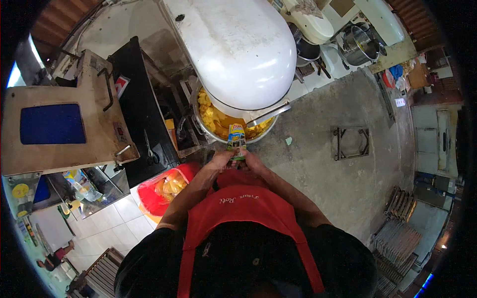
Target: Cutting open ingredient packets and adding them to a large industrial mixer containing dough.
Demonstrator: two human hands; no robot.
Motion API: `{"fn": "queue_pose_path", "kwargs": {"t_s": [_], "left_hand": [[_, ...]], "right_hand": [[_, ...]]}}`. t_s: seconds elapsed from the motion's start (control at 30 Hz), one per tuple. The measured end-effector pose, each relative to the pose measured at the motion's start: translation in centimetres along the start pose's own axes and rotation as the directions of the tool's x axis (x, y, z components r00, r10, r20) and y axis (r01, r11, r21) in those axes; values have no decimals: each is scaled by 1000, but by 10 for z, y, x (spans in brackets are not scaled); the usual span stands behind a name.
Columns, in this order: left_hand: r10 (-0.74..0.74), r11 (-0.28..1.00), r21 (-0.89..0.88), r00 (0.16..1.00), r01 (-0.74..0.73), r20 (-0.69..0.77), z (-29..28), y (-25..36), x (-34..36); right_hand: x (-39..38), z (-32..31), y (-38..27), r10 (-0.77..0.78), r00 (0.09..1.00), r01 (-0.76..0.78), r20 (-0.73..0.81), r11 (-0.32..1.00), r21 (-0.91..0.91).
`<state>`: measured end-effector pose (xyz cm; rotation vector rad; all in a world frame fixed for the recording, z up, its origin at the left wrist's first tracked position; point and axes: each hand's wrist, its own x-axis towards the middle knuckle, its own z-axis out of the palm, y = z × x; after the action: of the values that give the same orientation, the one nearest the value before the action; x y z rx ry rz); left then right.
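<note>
Holding packet [237, 140], jutting beyond left grip [223, 158], right grip [251, 160]

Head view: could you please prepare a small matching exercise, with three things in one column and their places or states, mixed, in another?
1. round silver metal bowl
2. small printed blue-and-yellow package
3. dark-handled metal scissors

A. lying on the flat black surface
B. holding yellow lumps
C. held by left hand and right hand

Pairs: 1-B, 2-C, 3-A
</note>
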<state>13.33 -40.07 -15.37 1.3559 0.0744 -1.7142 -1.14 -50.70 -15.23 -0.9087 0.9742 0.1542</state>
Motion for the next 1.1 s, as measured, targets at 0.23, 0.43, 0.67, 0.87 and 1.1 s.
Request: {"fn": "queue_pose_path", "kwargs": {"t_s": [0.23,0.43,0.67,0.87,1.1], "left_hand": [[-38,998,-61,981,26,-190,21,4,-22],[-15,984,-178,988,-13,-156,10,-24,-9],[-119,969,-225,991,104,-54,12,-21,-15],[10,950,-311,999,3,38,11,-37,-5],[218,928,-304,975,-217,-30,-18,-79,32]], "right_hand": [[11,-14,2,126,980,-132,155,991,32],[-11,21,-9,20,991,-49,134,975,216],[33,7,16,231,940,-280,251,943,181],[42,11,22,262,913,-346,313,903,255],[51,32,1,188,953,-259,238,914,312]]}}
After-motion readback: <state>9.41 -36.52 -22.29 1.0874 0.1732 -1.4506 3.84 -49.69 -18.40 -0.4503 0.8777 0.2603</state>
